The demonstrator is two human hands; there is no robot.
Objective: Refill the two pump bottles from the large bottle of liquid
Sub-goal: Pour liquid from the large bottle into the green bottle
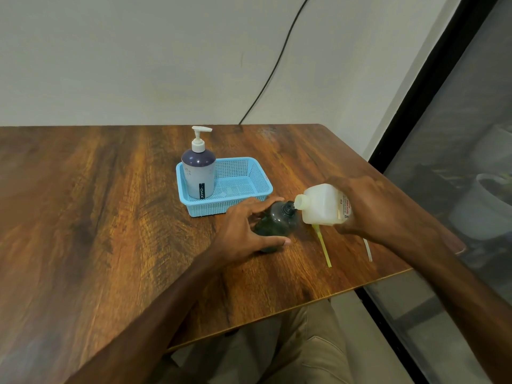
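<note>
Brown wood with dark streaks makes up the table [91, 206], and it fills most of the view. Its far edge sits against a plain pale wall [138, 56]. One thin black cord [273, 70] runs down that wall and ends at the back of the table. On the right there is a dark window frame [426, 87] with gray glass.

On the table stands a small blue basket [250, 173] with lots of little holes. Inside its left end stands a pump bottle [198, 169], upright, with a white pump on top and a dark blue shoulder.

Just in front of the basket stands a dark bottle [278, 220] with its top off. The left hand [243, 234] is wrapped around this dark bottle, with the fingers curled on its side.

The right hand [363, 206] holds a big white bottle [321, 205] tight. It is tipped over sideways, and its open mouth touches the mouth of the dark bottle. Whether liquid is coming out cannot be seen.

Two thin tubes lie on the table near the right hand. A yellow tube [324, 249] pokes out from under the big white bottle. A white tube [368, 249] lies further right, close to the table edge.

Below the table edge the person's tan trousers [299, 347] show.
</note>
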